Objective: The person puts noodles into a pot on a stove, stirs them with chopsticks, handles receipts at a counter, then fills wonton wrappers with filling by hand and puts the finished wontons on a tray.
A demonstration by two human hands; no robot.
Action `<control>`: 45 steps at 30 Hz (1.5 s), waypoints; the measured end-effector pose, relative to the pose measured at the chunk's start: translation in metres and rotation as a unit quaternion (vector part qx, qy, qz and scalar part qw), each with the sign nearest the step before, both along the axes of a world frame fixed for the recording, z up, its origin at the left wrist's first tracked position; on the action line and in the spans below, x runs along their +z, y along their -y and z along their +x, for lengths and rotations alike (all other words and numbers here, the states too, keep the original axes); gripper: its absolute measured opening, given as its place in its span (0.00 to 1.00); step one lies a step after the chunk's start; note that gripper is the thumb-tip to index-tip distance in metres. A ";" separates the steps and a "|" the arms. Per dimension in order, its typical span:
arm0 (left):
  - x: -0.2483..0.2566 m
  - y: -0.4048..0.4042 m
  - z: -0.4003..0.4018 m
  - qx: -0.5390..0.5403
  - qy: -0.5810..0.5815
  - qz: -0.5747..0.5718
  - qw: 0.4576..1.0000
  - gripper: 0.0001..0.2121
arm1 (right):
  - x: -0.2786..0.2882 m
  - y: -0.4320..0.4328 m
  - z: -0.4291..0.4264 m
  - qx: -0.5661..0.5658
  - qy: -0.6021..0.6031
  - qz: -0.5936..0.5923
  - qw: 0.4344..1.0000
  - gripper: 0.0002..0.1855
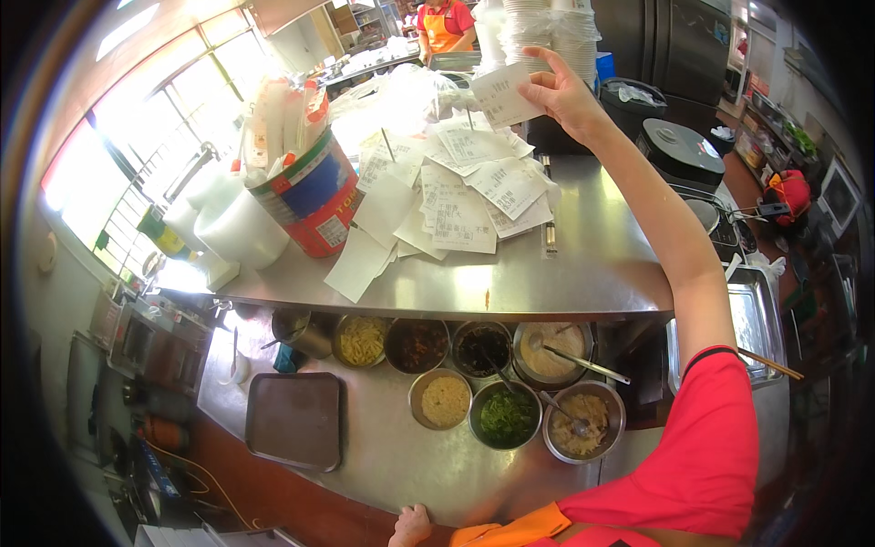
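Note:
My right hand (567,102) is raised at the far side of the upper steel shelf, pinching a printed paper slip (504,97) between thumb and fingers. Below and left of it lies a spread pile of printed order slips (459,212), some around two upright metal spikes (388,146). The held slip is just above the spike at the right. Near the front edge of the lower steel counter (383,465) rests my left hand (412,524), its fingers curled. Nothing shows in it, though its underside is hidden.
Metal bowls of green chopped vegetable (507,416), yellow grains (446,402) and other ingredients stand under the shelf, several with spoons. A brown tray (294,420) lies left. A large printed can (307,198) holds packets. Stacked bowls (547,41) and a person (446,27) are beyond.

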State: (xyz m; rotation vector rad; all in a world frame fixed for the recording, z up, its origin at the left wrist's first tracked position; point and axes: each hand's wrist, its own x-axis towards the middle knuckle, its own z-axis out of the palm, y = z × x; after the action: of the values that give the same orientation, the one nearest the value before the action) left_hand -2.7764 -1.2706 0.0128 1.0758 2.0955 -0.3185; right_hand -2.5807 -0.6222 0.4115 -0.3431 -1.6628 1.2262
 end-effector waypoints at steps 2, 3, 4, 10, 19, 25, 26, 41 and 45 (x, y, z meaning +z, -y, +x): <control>-0.003 0.003 -0.001 0.000 0.004 -0.002 1.000 0.20 | -0.002 -0.002 0.001 0.005 0.007 0.001 1.000 0.30; -0.006 0.004 -0.002 0.001 0.002 -0.001 1.000 0.20 | -0.003 -0.003 0.001 0.009 0.014 0.002 1.000 0.29; -0.008 0.005 -0.003 0.001 0.000 0.000 1.000 0.20 | -0.004 -0.003 0.001 0.010 0.015 0.001 1.000 0.29; -0.005 0.004 -0.002 -0.009 -0.004 0.004 1.000 0.22 | -0.010 -0.003 0.002 0.011 0.001 -0.009 1.000 0.30; -0.006 0.003 -0.001 -0.016 -0.004 0.003 1.000 0.22 | -0.012 -0.005 0.002 0.037 -0.024 -0.025 0.999 0.30; -0.011 0.007 -0.003 -0.002 -0.015 0.005 1.000 0.21 | -0.006 -0.003 -0.002 0.081 -0.058 -0.060 0.993 0.30; -0.012 0.009 -0.002 0.000 -0.015 0.005 1.000 0.21 | 0.000 0.000 -0.005 0.096 -0.080 -0.088 0.988 0.27; -0.009 0.008 0.000 0.012 -0.020 0.021 1.000 0.20 | -0.001 -0.007 -0.052 0.058 0.153 0.062 0.985 0.17; -0.002 0.003 0.002 0.013 -0.013 0.016 1.000 0.21 | -0.001 -0.003 -0.051 0.040 0.171 0.060 0.983 0.17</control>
State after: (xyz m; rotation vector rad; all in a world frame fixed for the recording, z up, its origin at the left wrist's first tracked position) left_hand -2.7743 -1.2739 0.0107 1.0677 2.1419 -0.2897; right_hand -2.6322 -0.6189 0.4110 -0.4349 -2.0524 1.1667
